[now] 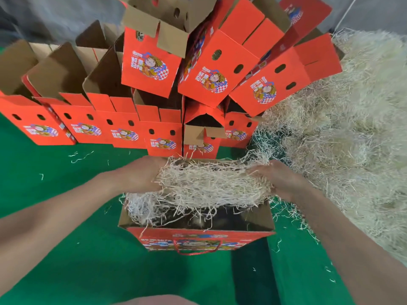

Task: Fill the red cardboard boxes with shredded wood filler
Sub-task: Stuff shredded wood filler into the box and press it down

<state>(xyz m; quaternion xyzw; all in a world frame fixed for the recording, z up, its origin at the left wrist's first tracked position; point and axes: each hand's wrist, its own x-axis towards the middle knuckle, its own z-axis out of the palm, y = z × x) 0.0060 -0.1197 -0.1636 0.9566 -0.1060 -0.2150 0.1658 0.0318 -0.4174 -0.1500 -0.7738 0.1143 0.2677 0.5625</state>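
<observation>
Lower centre: left hand [141,175] and right hand [280,179], fingers curled, clutch the ends of a shredded wood filler wad [209,186], stretched over the open red cardboard box [198,236], seemingly to match its length.

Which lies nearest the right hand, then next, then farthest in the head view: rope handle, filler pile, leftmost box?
1. Filler pile, just right of the right hand.
2. Rope handle, lower left, nearer the person.
3. Leftmost box, far left.
</observation>
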